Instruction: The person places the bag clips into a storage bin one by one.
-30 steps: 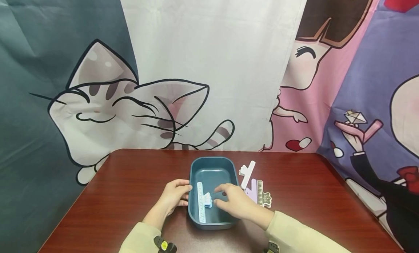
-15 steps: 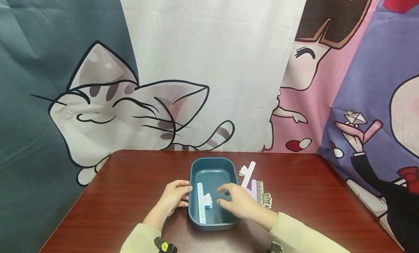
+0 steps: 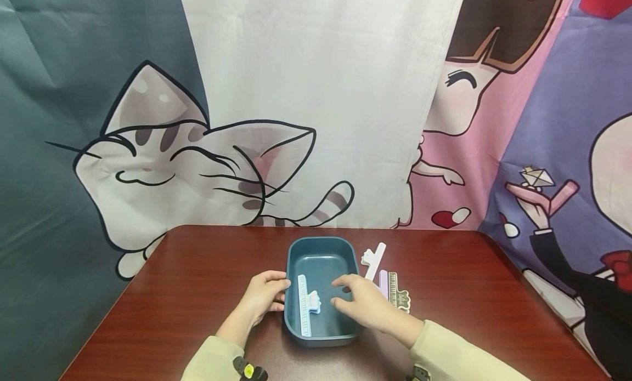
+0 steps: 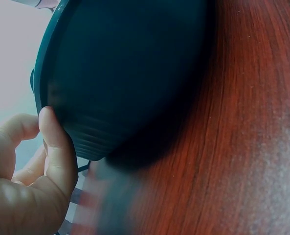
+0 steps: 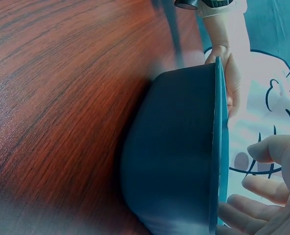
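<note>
In the head view, a dark blue-green box point(image 3: 323, 341) stands on the table, with a pale blue clip point(image 3: 303, 310) lying lengthwise along its left side. My left hand point(image 3: 261, 296) holds the box's left edge, its fingertips at the rim in the left wrist view. Over the box's right part is my right hand point(image 3: 362, 304), thumb and fingers spread with nothing between them. Right of the box lie a white clip point(image 3: 376, 260), a purple clip point(image 3: 383, 281) partly hidden by my right hand, and a dark and gold clip point(image 3: 393, 290).
The reddish-brown wooden table point(image 3: 197, 260) extends to both sides of the box. Behind its far edge hangs a cloth point(image 3: 316, 96) printed with a cat and cartoon figures.
My right hand has shifted slightly to the right, away from the pale blue clip, its fingers still spread. The left hand, the box and the clips have stayed in place.
</note>
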Available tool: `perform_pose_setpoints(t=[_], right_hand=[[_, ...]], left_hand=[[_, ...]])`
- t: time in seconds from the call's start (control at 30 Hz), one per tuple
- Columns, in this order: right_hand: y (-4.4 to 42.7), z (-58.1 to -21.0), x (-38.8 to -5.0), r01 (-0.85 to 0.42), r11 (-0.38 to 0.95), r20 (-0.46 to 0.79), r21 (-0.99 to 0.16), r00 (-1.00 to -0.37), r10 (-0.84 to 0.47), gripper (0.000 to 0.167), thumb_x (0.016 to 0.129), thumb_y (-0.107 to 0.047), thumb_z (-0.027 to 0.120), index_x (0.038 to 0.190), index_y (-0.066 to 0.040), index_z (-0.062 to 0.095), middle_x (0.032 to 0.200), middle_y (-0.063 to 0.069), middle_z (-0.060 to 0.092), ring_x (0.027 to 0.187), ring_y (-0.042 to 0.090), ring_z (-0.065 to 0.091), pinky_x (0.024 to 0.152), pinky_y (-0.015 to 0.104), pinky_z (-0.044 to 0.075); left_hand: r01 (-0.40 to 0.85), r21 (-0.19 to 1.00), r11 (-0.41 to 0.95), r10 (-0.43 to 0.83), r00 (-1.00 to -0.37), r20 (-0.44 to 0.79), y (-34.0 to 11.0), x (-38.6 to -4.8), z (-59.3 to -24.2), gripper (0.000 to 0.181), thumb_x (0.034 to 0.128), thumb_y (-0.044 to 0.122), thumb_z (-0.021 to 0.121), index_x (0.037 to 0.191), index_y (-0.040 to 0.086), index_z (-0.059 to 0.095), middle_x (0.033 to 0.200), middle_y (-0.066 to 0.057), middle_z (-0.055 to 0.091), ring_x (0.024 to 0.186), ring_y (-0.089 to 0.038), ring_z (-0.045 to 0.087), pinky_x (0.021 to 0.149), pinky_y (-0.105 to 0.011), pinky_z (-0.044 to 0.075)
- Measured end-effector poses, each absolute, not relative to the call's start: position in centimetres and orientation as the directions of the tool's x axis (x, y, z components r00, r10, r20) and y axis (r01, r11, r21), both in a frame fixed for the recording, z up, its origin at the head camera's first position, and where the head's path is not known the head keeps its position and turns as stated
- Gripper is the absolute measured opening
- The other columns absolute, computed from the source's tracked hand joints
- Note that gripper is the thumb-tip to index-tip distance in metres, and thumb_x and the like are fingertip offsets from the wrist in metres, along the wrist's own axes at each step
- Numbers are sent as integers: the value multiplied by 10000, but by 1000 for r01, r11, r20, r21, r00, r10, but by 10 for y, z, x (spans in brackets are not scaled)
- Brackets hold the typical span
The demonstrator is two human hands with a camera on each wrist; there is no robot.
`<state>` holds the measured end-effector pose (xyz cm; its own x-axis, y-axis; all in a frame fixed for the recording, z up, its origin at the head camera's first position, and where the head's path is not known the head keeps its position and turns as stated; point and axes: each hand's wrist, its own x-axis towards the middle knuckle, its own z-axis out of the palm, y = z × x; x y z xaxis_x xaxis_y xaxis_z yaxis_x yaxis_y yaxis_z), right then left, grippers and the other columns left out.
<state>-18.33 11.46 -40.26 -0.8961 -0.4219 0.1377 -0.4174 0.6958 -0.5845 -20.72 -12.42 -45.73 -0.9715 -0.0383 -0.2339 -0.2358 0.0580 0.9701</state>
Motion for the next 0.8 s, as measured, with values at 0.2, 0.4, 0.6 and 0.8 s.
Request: perform_pose_setpoints(t=[0.2, 0.4, 0.6, 0.8], right_hand=[[117, -403, -184, -418, 686, 146, -595, -896, -419, 317, 819, -213, 679, 1099, -68, 648, 1089, 110, 657, 971, 267, 651, 759, 384, 547], [119, -403, -183, -410, 677, 146, -611, -899, -413, 317, 821, -202, 681, 1102, -60, 646, 1106, 124, 652, 984, 275, 650, 779, 414, 555], [121, -400, -182, -405, 681, 149, -610, -903, -403, 321, 823, -201, 686, 1105, -52, 649, 1110, 124, 653, 977, 265, 656, 774, 403, 559], [124, -400, -183, -406, 694, 162, -595, -906, -391, 320, 812, -208, 699, 1094, -64, 654, 1098, 104, 660, 949, 228, 664, 750, 359, 563]], left_hand=[[-236, 970, 57, -43, -971, -234, -124, -207, -458, 387, 854, 117, 639, 1200, -34, 557, 804, -70, 636, 577, -127, 558, 486, -277, 537], [-237, 970, 59, -38, -971, -235, -124, -207, -457, 395, 855, 118, 640, 1205, -40, 549, 797, -72, 636, 577, -124, 555, 490, -274, 538], [-240, 969, 59, -39, -971, -238, -124, -207, -457, 399, 853, 121, 642, 1207, -39, 550, 801, -73, 626, 574, -123, 554, 491, -275, 539], [-239, 969, 58, -39, -971, -237, -124, -207, -458, 395, 853, 115, 639, 1204, -40, 551, 807, -78, 627, 571, -121, 558, 493, -277, 542]])
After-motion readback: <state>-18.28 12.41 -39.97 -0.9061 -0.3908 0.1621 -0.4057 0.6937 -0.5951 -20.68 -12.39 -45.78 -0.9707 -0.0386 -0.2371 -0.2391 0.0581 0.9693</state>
